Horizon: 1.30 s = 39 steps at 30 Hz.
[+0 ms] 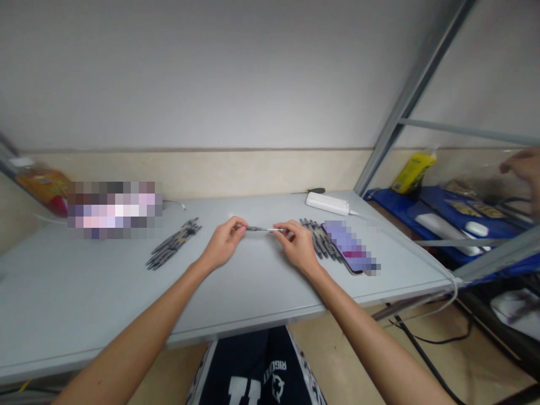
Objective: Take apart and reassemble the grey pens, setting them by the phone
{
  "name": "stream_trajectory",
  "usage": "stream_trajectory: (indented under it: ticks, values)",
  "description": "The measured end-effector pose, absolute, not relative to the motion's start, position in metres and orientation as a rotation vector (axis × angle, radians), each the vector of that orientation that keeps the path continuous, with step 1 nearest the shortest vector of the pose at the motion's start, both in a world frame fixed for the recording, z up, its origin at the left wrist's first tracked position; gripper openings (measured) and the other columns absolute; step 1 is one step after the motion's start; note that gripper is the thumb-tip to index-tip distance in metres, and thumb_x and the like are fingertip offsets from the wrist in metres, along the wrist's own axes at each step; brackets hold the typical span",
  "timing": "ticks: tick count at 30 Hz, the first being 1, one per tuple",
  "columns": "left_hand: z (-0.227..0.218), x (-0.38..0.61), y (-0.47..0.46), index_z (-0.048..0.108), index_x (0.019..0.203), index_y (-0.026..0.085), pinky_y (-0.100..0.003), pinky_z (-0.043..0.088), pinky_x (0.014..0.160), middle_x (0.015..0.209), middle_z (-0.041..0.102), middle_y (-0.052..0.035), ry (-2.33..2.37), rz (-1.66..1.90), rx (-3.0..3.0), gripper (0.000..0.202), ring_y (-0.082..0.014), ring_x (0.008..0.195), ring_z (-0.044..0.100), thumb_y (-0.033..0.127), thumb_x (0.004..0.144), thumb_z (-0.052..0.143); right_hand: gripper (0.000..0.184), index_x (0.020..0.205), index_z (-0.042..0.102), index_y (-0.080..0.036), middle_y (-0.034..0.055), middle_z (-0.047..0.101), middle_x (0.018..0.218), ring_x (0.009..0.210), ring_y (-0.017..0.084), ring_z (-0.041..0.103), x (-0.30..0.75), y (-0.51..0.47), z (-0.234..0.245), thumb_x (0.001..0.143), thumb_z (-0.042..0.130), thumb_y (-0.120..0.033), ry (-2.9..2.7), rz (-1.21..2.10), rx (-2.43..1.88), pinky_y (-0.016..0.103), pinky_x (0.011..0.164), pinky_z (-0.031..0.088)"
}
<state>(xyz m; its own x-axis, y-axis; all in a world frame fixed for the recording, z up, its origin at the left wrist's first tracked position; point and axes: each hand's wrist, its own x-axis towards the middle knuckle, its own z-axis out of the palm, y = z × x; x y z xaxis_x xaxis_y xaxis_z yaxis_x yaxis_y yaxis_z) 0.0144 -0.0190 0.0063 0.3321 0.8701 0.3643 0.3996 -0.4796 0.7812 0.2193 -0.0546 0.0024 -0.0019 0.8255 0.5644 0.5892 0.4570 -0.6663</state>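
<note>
My left hand [226, 241] is closed on the dark left part of a slim pen [257, 229], which lies level between both hands above the table. The pen's middle shows dark on the left and silvery towards the right. At its other end, my right hand [296, 241] pinches it with thumb and fingers, hiding that tip. A bundle of dark pens [174, 243] rests on the table to the left of my left hand. Several more dark pens [323, 241] lie just beyond my right hand, partly covered by it.
A phone [348, 247] lies beside the right pens. Behind are a white power strip [327, 203] with its cable and a screwdriver [315, 191]. An orange bottle [42, 183] stands back left. Beyond the metal frame [386, 138], another person's hand [523, 166] shows near a yellow bottle [414, 171].
</note>
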Motion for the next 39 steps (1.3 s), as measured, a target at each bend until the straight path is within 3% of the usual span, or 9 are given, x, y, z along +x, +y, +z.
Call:
stream_trajectory:
  ticks: [7, 12, 17, 19, 23, 26, 29, 34, 39]
  values:
    - [0.0049, 0.0178, -0.017, 0.049, 0.074, 0.017, -0.023, 0.04, 0.058, 0.063, 0.059, 0.0002, 0.973, 1.134, 1.705, 0.025, -0.0108, 0.057, 0.053, 0.041, 0.078, 0.056, 0.022, 0.09, 0.065, -0.016, 0.0071, 0.063, 0.088, 0.075, 0.017, 0.056, 0.2214, -0.0537, 0.0023, 0.071, 0.066, -0.026, -1.629, 0.318, -1.219, 0.028, 0.067, 0.043]
    - [0.0056, 0.016, -0.0148, 0.05, 0.071, 0.017, -0.023, 0.04, 0.058, 0.061, 0.061, 0.0, 0.967, 1.173, 1.611, 0.028, -0.0103, 0.055, 0.052, 0.043, 0.074, 0.061, 0.035, 0.067, 0.066, -0.015, 0.0028, 0.061, 0.057, 0.056, 0.014, 0.053, 0.2232, -0.0522, 0.0026, 0.085, 0.048, -0.038, -1.653, 0.566, -1.357, 0.026, 0.059, 0.039]
    - [0.0037, 0.0149, -0.0123, 0.051, 0.071, 0.017, -0.023, 0.039, 0.056, 0.06, 0.061, 0.0005, 0.962, 1.207, 1.534, 0.029, -0.0095, 0.053, 0.051, 0.043, 0.072, 0.062, 0.029, 0.096, 0.065, -0.016, 0.0071, 0.066, 0.092, 0.074, 0.016, 0.057, 0.2246, -0.0497, 0.0008, 0.073, 0.063, -0.034, -1.557, 0.642, -1.2, 0.024, 0.058, 0.041]
    - [0.0033, 0.0149, -0.0117, 0.051, 0.07, 0.017, -0.022, 0.038, 0.056, 0.06, 0.061, 0.0007, 0.96, 1.213, 1.519, 0.028, -0.0093, 0.053, 0.051, 0.042, 0.072, 0.063, 0.036, 0.101, 0.064, -0.016, 0.0064, 0.066, 0.085, 0.066, 0.014, 0.057, 0.2245, -0.0494, 0.0006, 0.074, 0.061, -0.039, -1.518, 0.735, -1.206, 0.023, 0.054, 0.04]
    - [0.0036, 0.0151, -0.0116, 0.051, 0.07, 0.017, -0.022, 0.038, 0.055, 0.059, 0.06, 0.0011, 0.96, 1.214, 1.507, 0.029, -0.0092, 0.052, 0.051, 0.042, 0.072, 0.064, 0.039, 0.075, 0.067, -0.013, 0.0034, 0.06, 0.059, 0.052, 0.012, 0.05, 0.2249, -0.0493, 0.0003, 0.083, 0.047, -0.045, -1.536, 0.851, -1.28, 0.023, 0.05, 0.039]
    - [0.0034, 0.0149, -0.0117, 0.05, 0.071, 0.017, -0.022, 0.038, 0.055, 0.059, 0.06, 0.0011, 0.949, 1.214, 1.507, 0.029, -0.009, 0.053, 0.051, 0.042, 0.072, 0.063, 0.025, 0.083, 0.067, -0.015, 0.0053, 0.064, 0.074, 0.069, 0.016, 0.056, 0.226, -0.0481, -0.0014, 0.076, 0.058, -0.037, -1.527, 0.757, -1.247, 0.023, 0.053, 0.041]
    - [0.0025, 0.0142, -0.0113, 0.05, 0.071, 0.017, -0.022, 0.038, 0.055, 0.059, 0.06, 0.0012, 0.946, 1.212, 1.508, 0.029, -0.0088, 0.053, 0.05, 0.043, 0.073, 0.063, 0.033, 0.099, 0.065, -0.017, 0.0074, 0.064, 0.091, 0.084, 0.019, 0.056, 0.2262, -0.0464, -0.0037, 0.07, 0.064, -0.034, -1.474, 0.722, -1.187, 0.023, 0.053, 0.043]
    - [0.002, 0.0135, -0.0107, 0.049, 0.071, 0.017, -0.022, 0.037, 0.055, 0.058, 0.059, 0.0021, 0.94, 1.222, 1.488, 0.03, -0.0084, 0.052, 0.05, 0.043, 0.072, 0.063, 0.033, 0.09, 0.065, -0.012, 0.0057, 0.063, 0.068, 0.055, 0.013, 0.053, 0.2247, -0.0456, -0.0053, 0.078, 0.054, -0.041, -1.417, 0.898, -1.237, 0.022, 0.044, 0.041]
    - [0.0054, 0.0158, -0.0124, 0.047, 0.073, 0.019, -0.02, 0.034, 0.052, 0.052, 0.056, 0.0047, 0.938, 1.226, 1.451, 0.029, -0.0077, 0.047, 0.047, 0.044, 0.073, 0.061, 0.027, 0.093, 0.068, -0.014, 0.0063, 0.065, 0.075, 0.055, 0.012, 0.054, 0.2246, -0.0471, -0.0027, 0.073, 0.06, -0.032, -1.443, 0.762, -1.21, 0.022, 0.044, 0.044]
